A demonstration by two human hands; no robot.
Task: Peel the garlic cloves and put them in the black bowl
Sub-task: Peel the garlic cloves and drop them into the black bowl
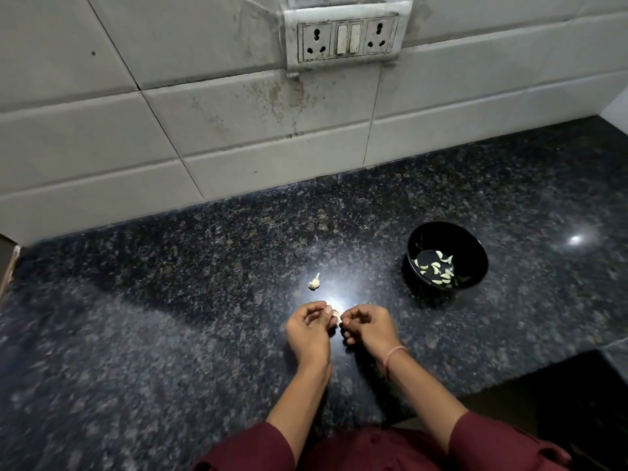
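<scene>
One garlic clove [335,314] pinched between left grip [309,329] and right grip [368,329].

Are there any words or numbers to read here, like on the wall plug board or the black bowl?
None can be read.
The socket plate shows only holes and switches, no print.
The black bowl, the tiles and the counter are plain.

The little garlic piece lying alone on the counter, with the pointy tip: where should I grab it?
Pinch the garlic piece by its plump body from above, a fingertip on either side. It lies low on the flat countertop, so nothing slides beneath it, and the thin tip pointing toward the wall looks too flimsy for a grip.
</scene>
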